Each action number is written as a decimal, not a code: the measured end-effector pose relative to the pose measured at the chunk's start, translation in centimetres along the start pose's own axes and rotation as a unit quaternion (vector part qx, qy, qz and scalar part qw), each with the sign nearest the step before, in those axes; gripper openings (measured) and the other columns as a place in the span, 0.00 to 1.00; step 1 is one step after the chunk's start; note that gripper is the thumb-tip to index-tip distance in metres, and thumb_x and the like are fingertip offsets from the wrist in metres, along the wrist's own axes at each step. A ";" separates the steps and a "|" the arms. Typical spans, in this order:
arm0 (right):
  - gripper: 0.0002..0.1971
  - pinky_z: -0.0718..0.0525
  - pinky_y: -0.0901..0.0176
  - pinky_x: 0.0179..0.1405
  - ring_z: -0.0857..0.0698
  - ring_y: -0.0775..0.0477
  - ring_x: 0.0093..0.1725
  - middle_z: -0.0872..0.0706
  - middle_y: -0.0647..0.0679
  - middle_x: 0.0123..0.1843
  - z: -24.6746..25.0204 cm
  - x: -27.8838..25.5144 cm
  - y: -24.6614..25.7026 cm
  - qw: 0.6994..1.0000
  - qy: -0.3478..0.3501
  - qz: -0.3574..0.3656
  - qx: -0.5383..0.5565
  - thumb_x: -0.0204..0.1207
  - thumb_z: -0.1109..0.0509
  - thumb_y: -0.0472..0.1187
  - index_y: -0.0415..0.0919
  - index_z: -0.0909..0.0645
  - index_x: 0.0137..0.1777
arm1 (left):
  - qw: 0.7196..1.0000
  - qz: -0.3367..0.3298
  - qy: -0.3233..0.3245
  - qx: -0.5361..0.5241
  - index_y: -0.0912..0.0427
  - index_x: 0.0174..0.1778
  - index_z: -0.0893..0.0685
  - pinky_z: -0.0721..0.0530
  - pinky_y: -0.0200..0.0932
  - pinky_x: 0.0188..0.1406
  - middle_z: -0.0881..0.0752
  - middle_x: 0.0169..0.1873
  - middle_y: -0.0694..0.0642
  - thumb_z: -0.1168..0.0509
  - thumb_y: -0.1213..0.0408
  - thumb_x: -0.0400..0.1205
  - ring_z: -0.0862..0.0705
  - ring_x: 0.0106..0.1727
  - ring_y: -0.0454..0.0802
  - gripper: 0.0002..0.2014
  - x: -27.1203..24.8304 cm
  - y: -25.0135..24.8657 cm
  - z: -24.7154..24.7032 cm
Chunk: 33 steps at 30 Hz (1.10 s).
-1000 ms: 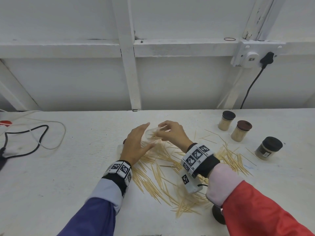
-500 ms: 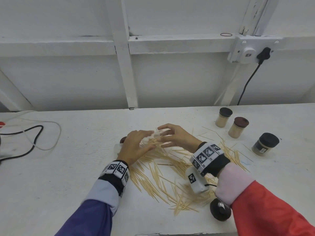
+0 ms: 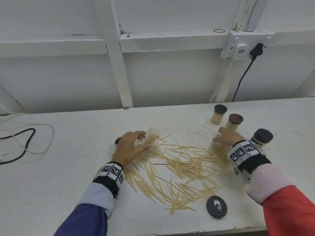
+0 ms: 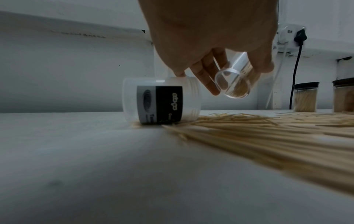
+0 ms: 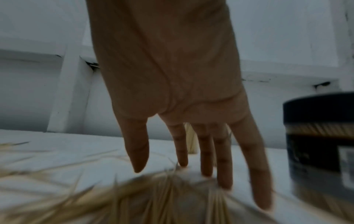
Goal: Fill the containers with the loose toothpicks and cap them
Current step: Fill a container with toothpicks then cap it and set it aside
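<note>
On the white bench [image 3: 51, 176], L hand [image 3: 129, 147] grips clear vial [image 3: 150, 138], tilted, partly filled w/ toothpicks [image 3: 184, 166]. R hand [image 3: 228, 137] blurred, fingers [image 5: 223, 159] straight and spread over pile's right edge. Labelled container [image 4: 161, 100] mostly hidden behind L hand in head view.

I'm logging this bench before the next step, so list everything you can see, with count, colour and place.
Loose toothpicks: many, pale wood, scattered across the middle of the table.
Small clear container: one, transparent, partly filled, tilted in the left hand.
Labelled clear container: one, black label, on its side on the table beside the left hand.
Capped containers: three, dark lids, full of toothpicks, far right.
Loose lid: one, dark, near front edge.
Second loose lid: one, dark, behind the left hand.
Table: one, white.
Wall socket: one, white, black plug in it.
Cables: black and white, far left.
Left hand: holds the small clear container.
Right hand: fingers spread, on the toothpicks.
</note>
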State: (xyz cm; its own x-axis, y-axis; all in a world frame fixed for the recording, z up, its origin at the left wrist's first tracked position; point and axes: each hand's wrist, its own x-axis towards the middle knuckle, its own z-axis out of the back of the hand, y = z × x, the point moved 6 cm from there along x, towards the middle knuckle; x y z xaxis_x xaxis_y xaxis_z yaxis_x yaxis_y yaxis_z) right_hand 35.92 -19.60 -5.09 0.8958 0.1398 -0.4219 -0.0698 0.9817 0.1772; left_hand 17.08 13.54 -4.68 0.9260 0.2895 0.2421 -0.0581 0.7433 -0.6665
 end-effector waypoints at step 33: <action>0.31 0.22 0.55 0.50 0.26 0.49 0.55 0.27 0.49 0.58 -7.0 -9.3 10.7 0.945 0.024 0.311 -0.094 0.68 0.25 0.61 0.42 0.28 0.63 | 1.000 0.009 0.020 -0.001 0.50 0.64 0.17 0.22 0.47 0.61 0.16 0.49 0.37 0.25 0.44 0.73 0.19 0.55 0.41 0.26 -0.4 -0.5 0.2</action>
State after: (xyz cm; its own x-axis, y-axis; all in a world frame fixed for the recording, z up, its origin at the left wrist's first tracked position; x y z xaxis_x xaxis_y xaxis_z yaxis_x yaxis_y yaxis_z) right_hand 23.76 -9.47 -5.52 0.6352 0.6993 -0.3280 -0.6580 0.7123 0.2443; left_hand 16.68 13.14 -4.28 0.9393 0.2774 0.2016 -0.0735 0.7371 -0.6718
